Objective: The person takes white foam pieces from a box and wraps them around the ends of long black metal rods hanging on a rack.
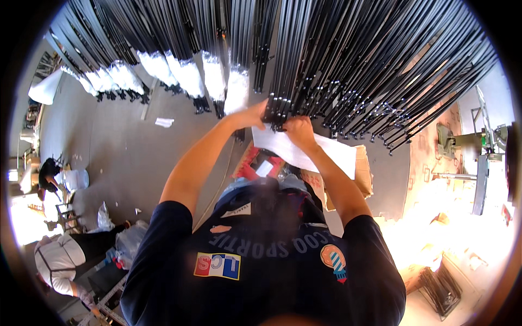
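Observation:
Long, thin black rods or cables with shiny end fittings hang in bundles. In front of me, the lower end of one bundle (281,100) is between my hands. My left hand (251,116) is closed against this bundle's left side, its fingers partly hidden behind it. A white, soft-looking sheet (310,152) hangs below the bundle's tips and spreads to the right. My right hand (298,130) is closed on the sheet's upper edge, close to the fittings.
Left of my hands, several bundles have white-wrapped ends (213,76). More bare rods (380,103) hang to the right. Below the sheet stand a cardboard box (363,171) and a red box (247,163). At the lower left a person (60,261) bends beside plastic bags (130,244).

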Motion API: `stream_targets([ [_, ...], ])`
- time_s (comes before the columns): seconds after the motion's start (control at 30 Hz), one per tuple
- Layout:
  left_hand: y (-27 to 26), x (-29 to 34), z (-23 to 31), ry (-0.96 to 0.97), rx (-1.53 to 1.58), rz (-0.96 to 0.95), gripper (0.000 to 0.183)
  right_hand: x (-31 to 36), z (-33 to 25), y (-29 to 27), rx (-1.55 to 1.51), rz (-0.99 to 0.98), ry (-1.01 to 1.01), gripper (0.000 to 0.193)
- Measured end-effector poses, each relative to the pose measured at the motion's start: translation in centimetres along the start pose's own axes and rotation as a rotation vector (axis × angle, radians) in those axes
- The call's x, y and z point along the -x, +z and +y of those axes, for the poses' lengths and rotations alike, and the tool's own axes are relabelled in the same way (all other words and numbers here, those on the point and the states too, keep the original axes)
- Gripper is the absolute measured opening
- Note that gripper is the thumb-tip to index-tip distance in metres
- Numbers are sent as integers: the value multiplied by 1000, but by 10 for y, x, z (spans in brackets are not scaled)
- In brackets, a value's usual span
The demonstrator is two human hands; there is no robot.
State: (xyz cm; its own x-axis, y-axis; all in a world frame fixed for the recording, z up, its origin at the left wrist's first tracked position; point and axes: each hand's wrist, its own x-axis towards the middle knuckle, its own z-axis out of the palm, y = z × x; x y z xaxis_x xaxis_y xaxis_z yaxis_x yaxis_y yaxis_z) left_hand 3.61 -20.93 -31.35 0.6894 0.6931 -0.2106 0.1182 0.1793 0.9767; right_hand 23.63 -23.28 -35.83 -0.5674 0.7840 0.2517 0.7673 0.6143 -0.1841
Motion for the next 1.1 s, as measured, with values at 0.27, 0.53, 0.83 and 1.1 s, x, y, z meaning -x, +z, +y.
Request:
stream_targets([
  [0.27,-13,-15,-17,-79,-117,15,88,2,16,7,-133,19,10,8],
  [0.53,-33,-19,-29,12,-288,-51,79,-9,5,-15,72,-136,41,20],
  [0.83,-21,-10,-59,168,-173,-208,70,15,12,19,-15,-139,84,12],
  [1.1,-34,-15,-5,24,-379,76,45,-4,10,-13,-68,-49,152,13],
])
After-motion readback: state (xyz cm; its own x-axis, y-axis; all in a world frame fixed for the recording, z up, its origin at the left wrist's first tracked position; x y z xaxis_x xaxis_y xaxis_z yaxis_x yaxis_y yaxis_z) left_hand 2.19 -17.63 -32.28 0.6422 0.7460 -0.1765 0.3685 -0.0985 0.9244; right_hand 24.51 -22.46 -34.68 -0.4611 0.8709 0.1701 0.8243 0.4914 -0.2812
